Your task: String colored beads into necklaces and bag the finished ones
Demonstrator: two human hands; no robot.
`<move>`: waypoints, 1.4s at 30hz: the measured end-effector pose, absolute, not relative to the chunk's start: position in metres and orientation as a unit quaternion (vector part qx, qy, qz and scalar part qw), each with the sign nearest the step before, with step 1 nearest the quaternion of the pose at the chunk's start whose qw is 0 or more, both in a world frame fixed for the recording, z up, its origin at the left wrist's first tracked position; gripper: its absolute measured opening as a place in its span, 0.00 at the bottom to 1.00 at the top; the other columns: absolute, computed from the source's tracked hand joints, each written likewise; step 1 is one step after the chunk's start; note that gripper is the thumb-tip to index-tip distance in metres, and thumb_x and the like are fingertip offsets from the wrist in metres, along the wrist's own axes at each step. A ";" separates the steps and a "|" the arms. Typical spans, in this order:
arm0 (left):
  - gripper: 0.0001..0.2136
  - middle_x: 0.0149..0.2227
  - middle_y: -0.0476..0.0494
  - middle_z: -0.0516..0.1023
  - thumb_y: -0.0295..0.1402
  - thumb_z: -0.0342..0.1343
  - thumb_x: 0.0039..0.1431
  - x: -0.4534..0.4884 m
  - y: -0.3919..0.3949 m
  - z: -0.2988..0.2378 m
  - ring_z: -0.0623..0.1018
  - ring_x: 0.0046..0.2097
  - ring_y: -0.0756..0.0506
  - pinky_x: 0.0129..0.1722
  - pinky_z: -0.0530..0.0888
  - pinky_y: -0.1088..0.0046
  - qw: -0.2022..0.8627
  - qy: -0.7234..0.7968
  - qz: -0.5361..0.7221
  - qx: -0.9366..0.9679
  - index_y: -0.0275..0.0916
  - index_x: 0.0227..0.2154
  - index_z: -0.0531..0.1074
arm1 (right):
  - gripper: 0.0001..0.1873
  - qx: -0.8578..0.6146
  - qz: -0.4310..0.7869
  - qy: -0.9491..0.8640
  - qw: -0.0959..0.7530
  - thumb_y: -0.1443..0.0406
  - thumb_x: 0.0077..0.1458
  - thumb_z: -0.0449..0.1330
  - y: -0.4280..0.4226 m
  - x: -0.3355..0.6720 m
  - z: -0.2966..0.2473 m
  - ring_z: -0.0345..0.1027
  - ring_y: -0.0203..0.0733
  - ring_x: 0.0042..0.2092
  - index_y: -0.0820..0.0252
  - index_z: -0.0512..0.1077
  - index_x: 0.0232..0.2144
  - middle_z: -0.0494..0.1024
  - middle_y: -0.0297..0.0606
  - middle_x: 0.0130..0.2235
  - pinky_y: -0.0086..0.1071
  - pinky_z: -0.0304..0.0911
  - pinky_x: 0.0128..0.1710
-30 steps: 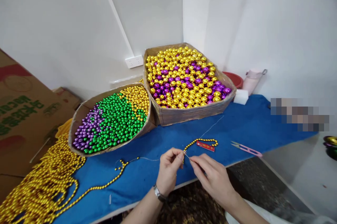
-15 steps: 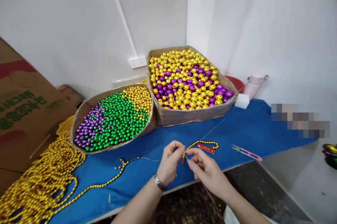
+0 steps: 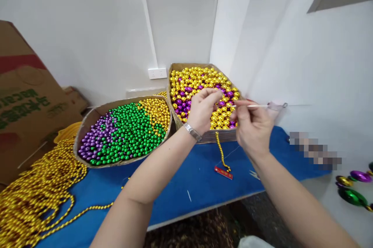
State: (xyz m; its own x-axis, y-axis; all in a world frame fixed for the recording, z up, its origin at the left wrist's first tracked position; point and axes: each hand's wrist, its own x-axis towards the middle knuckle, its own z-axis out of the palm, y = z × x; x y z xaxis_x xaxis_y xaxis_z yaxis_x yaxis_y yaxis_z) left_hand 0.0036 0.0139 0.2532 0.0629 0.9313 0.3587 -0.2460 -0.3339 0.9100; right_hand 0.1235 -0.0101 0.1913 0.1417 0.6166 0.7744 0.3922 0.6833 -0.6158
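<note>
My left hand [image 3: 204,110] is raised in front of the large box, its fingers pinched on the end of a gold bead strand [image 3: 220,149]. The strand hangs below the hand down to the blue cloth. To the right, my right hand [image 3: 253,125] is closed on a thin white thread [image 3: 259,106], stretched roughly level through its fingers and out past the hand. Whether a needle is in those fingers I cannot tell. Near the strand's lower end lies a red packet [image 3: 223,173]. Pink-handled thread snips [image 3: 254,174] are partly hidden by my right forearm.
A box of large gold and purple beads [image 3: 204,136] stands at the back. Left of it is a box of small purple, green and gold beads [image 3: 83,125]. Gold bead strands [image 3: 32,189] are heaped at left on the blue cloth [image 3: 180,174]. Large coloured beads [image 3: 352,197] hang at right.
Both hands have risen from low over the cloth to in front of the large box, and have moved apart. The gold strand is lifted and now hangs down. The view has shifted slightly.
</note>
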 end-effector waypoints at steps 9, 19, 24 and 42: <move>0.05 0.34 0.40 0.68 0.31 0.50 0.58 -0.077 0.012 0.160 0.67 0.42 0.40 0.40 0.61 0.64 0.167 0.466 0.535 0.684 0.40 0.27 0.68 | 0.11 -0.382 0.133 -0.648 0.645 0.55 0.63 0.47 0.013 0.134 0.251 0.66 0.26 0.22 0.55 0.60 0.38 0.74 0.32 0.34 0.22 0.60 0.21; 0.05 0.29 0.39 0.71 0.28 0.51 0.52 -0.095 -0.046 0.011 0.72 0.33 0.40 0.31 0.65 0.66 0.142 0.572 0.223 0.776 0.38 0.25 0.70 | 0.16 -0.434 0.199 -0.751 0.456 0.52 0.61 0.45 0.026 0.102 0.207 0.62 0.33 0.14 0.56 0.63 0.39 0.67 0.27 0.17 0.27 0.57 0.14; 0.09 0.35 0.41 0.74 0.39 0.48 0.58 -0.138 -0.048 0.052 0.74 0.38 0.41 0.35 0.67 0.66 0.120 0.566 0.217 0.786 0.44 0.33 0.73 | 0.15 -0.405 0.188 -0.793 0.414 0.53 0.60 0.47 0.005 0.099 0.150 0.68 0.38 0.21 0.53 0.68 0.40 0.73 0.34 0.24 0.30 0.66 0.20; 0.13 0.36 0.40 0.75 0.37 0.47 0.60 -0.220 0.018 0.083 0.75 0.35 0.47 0.34 0.70 0.72 0.286 0.632 0.383 0.610 0.35 0.41 0.70 | 0.12 -0.329 0.155 -0.839 0.404 0.64 0.61 0.50 -0.037 0.045 0.046 0.73 0.38 0.34 0.55 0.70 0.44 0.75 0.39 0.35 0.28 0.70 0.31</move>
